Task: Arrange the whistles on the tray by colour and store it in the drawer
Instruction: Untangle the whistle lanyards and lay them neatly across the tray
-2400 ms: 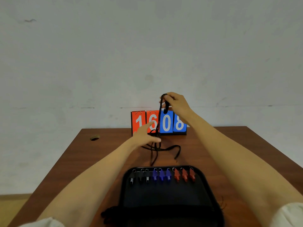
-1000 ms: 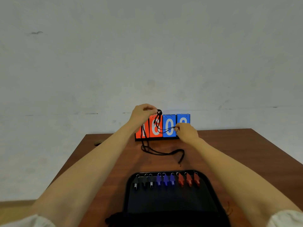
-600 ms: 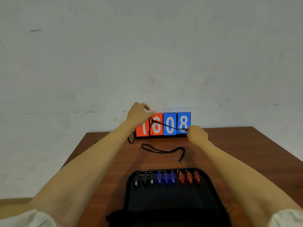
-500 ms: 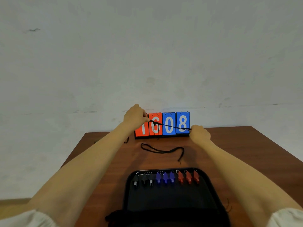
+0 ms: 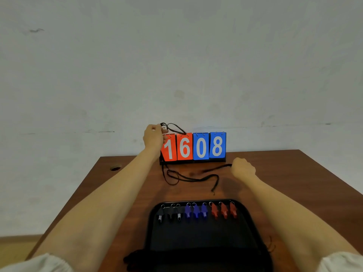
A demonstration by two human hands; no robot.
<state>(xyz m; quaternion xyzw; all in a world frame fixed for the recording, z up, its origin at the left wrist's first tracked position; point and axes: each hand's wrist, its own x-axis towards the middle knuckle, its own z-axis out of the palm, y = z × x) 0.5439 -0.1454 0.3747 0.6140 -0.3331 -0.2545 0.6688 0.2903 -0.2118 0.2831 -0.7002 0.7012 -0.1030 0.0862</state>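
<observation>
Risk, we judged, lay in our left hand (image 5: pixel 154 138) and right hand (image 5: pixel 242 169), both pinched on the thin black cord (image 5: pixel 188 178), tugging it against the red-and-blue flip scoreboard (image 5: pixel 194 147) and toppling it on the brown wooden bench (image 5: pixel 275 173).

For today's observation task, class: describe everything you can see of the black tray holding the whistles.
The black, round-cornered rectangular tray lies flat on the brown wooden table, nearest the camera, between the person's forearms. It looks like matte plastic with a raised rim. Along its far edge sits one row of whistles: three black whistles on the left, three blue whistles in the middle, three red whistles on the right. Neither hand touches it. Its near edge is dim.
</observation>
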